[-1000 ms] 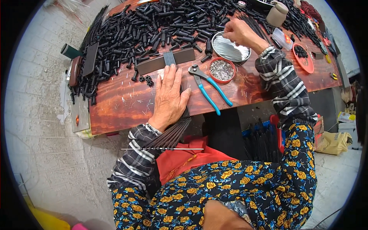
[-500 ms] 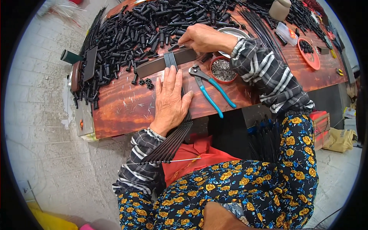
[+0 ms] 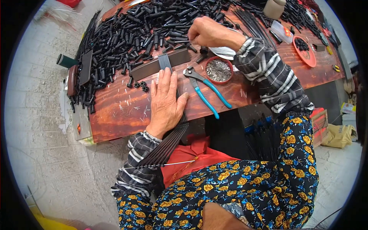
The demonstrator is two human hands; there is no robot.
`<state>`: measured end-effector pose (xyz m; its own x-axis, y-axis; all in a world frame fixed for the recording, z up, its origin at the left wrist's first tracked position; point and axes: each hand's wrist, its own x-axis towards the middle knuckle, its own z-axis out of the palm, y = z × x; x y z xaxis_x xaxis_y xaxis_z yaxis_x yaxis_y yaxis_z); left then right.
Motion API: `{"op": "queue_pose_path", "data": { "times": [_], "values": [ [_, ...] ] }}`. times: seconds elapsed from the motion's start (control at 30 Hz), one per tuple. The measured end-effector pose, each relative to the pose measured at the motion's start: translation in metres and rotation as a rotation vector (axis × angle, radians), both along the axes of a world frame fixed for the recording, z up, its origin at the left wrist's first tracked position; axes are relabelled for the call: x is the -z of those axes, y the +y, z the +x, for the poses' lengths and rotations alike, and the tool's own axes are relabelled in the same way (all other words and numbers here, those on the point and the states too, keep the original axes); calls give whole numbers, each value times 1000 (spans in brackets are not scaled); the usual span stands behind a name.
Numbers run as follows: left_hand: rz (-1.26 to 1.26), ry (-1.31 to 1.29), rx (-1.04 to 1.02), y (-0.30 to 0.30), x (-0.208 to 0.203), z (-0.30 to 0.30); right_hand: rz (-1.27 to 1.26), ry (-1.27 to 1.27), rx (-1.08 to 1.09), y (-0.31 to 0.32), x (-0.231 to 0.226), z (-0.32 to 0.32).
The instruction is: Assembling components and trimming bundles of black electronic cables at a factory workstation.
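My left hand (image 3: pixel 167 105) lies flat on a row of thin black rods (image 3: pixel 164 148), its fingers stretched out. The rods' far ends rest side by side across a dark flat bar (image 3: pixel 143 70); their near ends fan out over my lap, where a thin pale wire (image 3: pixel 180 163) crosses them. Beyond the bar, my right hand (image 3: pixel 216 34) is closed in a pinch, and a thin grey rod-like piece (image 3: pixel 183 41) sticks out to the left of its fingertips. Blue-handled pliers (image 3: pixel 204 100) lie to the right of my left hand.
Black tubular parts (image 3: pixel 136 42) are heaped across the back. A red bowl of small metal bits (image 3: pixel 219 71) stands beside the pliers, with a white dish (image 3: pixel 223 53) behind it. A red plate (image 3: pixel 308 59) lies at the right. The table's front edge (image 3: pixel 153 129) runs below my left hand.
My right hand has moved slightly up and right, away from the rod ends, with the thin piece at its fingertips. My left hand stays flat on the rods. The view has shifted a little.
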<state>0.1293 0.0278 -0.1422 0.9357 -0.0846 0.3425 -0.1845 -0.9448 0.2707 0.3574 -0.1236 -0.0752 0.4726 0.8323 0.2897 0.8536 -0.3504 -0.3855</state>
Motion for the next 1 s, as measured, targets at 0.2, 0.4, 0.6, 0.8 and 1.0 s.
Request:
{"op": "queue_pose_path", "data": {
  "times": [0.2, 0.4, 0.6, 0.8, 1.0],
  "values": [
    [33, -32, -4, 2, -1, -1, -183, 317, 345, -67, -9, 19],
    [18, -20, 0, 2, 1, 0, -144, 65, 271, -77, 9, 37],
    [30, -8, -29, 4, -2, -3, -137, 229, 335, -66, -24, 7],
    [8, -24, -5, 0, 1, 0, -15, 56, -40, -12, -9, -18],
    [-1, 2, -17, 1, 1, -1, -107, -11, -65, 24, 4, -22]
  ]
}}
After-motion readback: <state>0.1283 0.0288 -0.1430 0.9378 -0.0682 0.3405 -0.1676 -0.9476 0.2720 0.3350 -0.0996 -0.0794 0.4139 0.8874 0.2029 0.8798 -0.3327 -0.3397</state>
